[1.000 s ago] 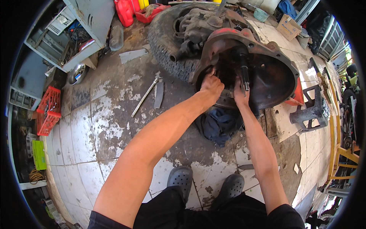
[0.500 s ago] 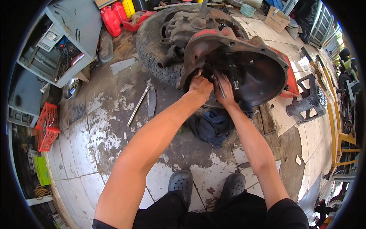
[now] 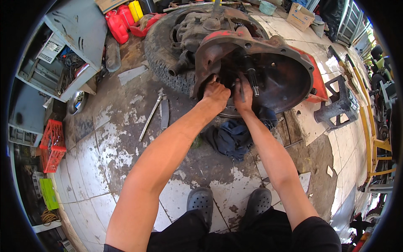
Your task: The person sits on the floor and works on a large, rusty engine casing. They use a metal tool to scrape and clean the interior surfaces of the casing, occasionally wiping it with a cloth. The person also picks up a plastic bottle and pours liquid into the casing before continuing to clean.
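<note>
A large, greasy gearbox bell housing [image 3: 289, 80] lies ahead of me with its wide mouth toward me and a splined shaft [image 3: 252, 77] sticking out of it. At the housing's lower left inner side, my left hand [image 3: 216, 94] is closed with the knuckles up; whatever is in its fingers is hidden. Close beside it, my right hand [image 3: 244, 97] reaches into the mouth with a thin metal bar [image 3: 242, 90] lying along its fingers. The fingertips of both hands are lost in the dark interior. Below the housing lies a crumpled dark blue cloth [image 3: 231, 140].
Under the gearbox is a big tyre [image 3: 157, 54]. On the stained floor at left lie a long metal-handled tool [image 3: 151, 115] and a flat grey strip [image 3: 164, 113]. A black metal bracket [image 3: 338, 105] stands at right; a red crate [image 3: 53, 145] and grey cabinet [image 3: 77, 31] are at left.
The whole view has shifted slightly. In my right hand the thin bar now points more nearly straight toward me. My left hand stays closed at the same spot in the housing.
</note>
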`<state>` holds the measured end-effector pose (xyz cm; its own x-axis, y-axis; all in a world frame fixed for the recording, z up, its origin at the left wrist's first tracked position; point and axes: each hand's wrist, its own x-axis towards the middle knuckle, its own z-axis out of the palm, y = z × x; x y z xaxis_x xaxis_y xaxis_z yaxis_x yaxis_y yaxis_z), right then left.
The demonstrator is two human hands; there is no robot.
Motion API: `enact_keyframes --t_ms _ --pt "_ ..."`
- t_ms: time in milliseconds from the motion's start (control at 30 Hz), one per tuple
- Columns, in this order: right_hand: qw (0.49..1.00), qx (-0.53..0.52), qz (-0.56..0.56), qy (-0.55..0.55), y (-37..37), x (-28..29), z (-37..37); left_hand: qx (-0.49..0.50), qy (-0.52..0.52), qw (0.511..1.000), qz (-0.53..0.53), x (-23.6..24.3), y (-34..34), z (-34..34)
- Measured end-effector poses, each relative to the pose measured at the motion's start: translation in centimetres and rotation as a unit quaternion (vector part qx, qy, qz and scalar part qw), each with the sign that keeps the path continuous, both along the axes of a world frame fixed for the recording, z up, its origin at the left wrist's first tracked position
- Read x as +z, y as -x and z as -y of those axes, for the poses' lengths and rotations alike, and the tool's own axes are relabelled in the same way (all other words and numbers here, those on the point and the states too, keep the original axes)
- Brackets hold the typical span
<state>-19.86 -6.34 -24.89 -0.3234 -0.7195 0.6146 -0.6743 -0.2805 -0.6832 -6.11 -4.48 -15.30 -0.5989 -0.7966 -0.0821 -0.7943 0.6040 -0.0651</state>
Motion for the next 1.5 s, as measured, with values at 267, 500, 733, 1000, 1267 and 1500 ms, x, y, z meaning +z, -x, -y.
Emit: enact_keyframes --t_ms 267,500,733,1000,1267,1500 --pt "0.997 0.032 0.064 -0.033 5.0 -2.3 0.9 -0.008 0.023 0.999 -0.021 -0.5 0.3 0.5" --pt "0.989 0.009 0.132 -0.073 3.0 -0.9 1.8 0.005 -0.044 0.999 0.008 1.2 0.5 0.2" --pt "0.998 -0.04 0.04 -0.007 7.6 -4.8 3.1 -0.011 -0.064 0.987 -0.145 3.5 -0.8 -2.8" --pt "0.993 0.033 -0.003 -0.113 5.6 -2.1 1.9 -0.018 0.223 0.814 -0.537 6.0 -5.3 -5.1" --pt "0.998 0.052 -0.027 0.001 1.5 -0.6 -0.9 0.098 0.285 0.713 -0.633 1.3 -5.0 -2.9" --pt "0.969 0.186 -0.112 0.121 -2.7 3.3 -2.8 0.262 0.099 0.721 -0.634 1.3 -4.3 -1.5"
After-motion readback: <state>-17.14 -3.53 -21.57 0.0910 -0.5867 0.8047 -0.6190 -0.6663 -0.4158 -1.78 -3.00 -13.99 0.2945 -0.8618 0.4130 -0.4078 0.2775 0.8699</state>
